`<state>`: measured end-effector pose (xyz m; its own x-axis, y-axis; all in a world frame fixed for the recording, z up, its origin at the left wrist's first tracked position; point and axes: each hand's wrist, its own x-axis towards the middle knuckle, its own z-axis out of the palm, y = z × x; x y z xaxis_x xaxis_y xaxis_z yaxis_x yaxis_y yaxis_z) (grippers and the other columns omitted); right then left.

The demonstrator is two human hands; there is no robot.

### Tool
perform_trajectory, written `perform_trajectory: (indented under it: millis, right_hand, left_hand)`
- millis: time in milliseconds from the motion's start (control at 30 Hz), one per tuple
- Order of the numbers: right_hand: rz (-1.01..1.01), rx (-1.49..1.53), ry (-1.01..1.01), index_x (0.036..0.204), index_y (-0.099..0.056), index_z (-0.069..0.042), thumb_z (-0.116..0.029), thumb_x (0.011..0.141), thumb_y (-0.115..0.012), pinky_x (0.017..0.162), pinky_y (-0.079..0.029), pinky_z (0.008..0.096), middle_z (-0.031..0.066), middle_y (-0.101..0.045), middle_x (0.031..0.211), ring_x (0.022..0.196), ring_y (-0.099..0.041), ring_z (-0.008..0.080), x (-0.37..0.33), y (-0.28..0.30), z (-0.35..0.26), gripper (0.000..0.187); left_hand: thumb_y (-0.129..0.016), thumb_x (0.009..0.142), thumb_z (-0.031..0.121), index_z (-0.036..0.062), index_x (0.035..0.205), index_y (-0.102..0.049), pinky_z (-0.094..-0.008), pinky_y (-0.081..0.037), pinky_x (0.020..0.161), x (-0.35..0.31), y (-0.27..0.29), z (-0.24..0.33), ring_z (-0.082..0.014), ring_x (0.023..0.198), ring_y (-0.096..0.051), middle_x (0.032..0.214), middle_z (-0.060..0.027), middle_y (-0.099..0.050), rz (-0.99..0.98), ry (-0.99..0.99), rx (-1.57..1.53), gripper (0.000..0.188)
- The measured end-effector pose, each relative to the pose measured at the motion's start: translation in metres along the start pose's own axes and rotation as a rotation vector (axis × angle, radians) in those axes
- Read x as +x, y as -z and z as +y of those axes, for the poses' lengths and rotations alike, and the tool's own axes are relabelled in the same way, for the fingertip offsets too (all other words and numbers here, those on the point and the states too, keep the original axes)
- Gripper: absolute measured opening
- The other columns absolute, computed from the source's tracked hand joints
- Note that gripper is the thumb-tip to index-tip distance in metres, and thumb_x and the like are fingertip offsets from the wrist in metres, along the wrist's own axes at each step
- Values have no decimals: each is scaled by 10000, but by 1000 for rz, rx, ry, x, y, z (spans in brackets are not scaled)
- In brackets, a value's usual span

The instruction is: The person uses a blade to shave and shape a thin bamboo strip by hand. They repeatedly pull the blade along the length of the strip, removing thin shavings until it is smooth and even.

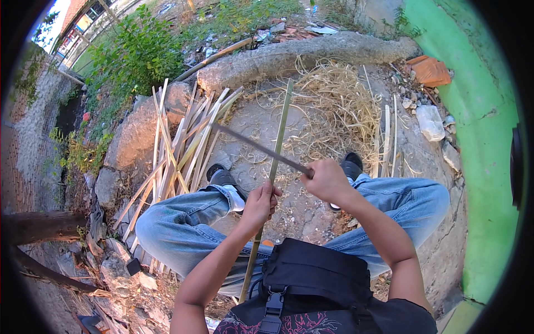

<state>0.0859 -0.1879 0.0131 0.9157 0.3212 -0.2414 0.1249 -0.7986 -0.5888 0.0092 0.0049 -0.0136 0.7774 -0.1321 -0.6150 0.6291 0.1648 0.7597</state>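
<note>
My left hand [260, 205] is closed around a long green bamboo strip [284, 114], in front of my body between my knees. The strip runs from beside my black bag [314, 273] up and away, slightly to the right. In my closed right hand [332, 182] is the handle of a long, dark-bladed knife [250, 143]. Its blade points to the far left and crosses the strip above my left hand. Whether the edge touches the strip, I cannot tell.
Many split bamboo strips [194, 147] lie heaped at the left, beyond my knee. Curly pale shavings [342, 103] cover the ground ahead, with several thin strips [386, 139] beside them. A concrete kerb [300, 55] bounds the far side; a green wall [484, 167] stands at right.
</note>
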Motion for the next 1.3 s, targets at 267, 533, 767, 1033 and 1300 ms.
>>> perform_trajectory:
  millis: [267,533,767,1033,1300]
  right_hand:
    - [-176,-125,-47,822,-703,6,-231,750,-629,735,-536,445,232,-662,755,768,-668,373,7,-23,12,259]
    - [220,-80,-476,826,-676,72,-211,741,-608,759,-515,455,289,-652,838,825,-652,415,65,12,131,303]
    - [301,32,-374,788,-688,43,-288,760,-626,728,-515,430,264,-653,743,755,-664,376,67,27,97,338]
    - [-44,-177,55,818,-700,-14,-245,767,-613,704,-531,426,193,-667,723,693,-657,352,14,-6,11,252]
    - [178,-82,-405,905,-687,43,-228,740,-628,764,-532,416,264,-665,856,827,-666,380,66,9,105,323]
  left_hand:
    - [-381,1019,266,11,894,-525,-297,-329,478,1,-6,-27,-99,525,-393,595,-1,-415,226,-420,602,318]
    - [-428,986,215,-37,890,-542,-432,-409,570,-13,-12,-19,-347,569,-541,620,-207,-542,156,-334,809,293]
    - [-377,1025,283,53,890,-536,-251,-299,441,17,12,-38,-52,497,-348,588,50,-393,182,-296,490,311]
    - [-340,1026,381,91,894,-493,-213,-214,408,-3,5,5,-36,456,-262,575,73,-303,-40,102,18,353]
    - [-357,1022,378,101,829,-461,-217,-168,377,-16,-1,-15,-33,427,-231,550,78,-275,10,-35,227,353]
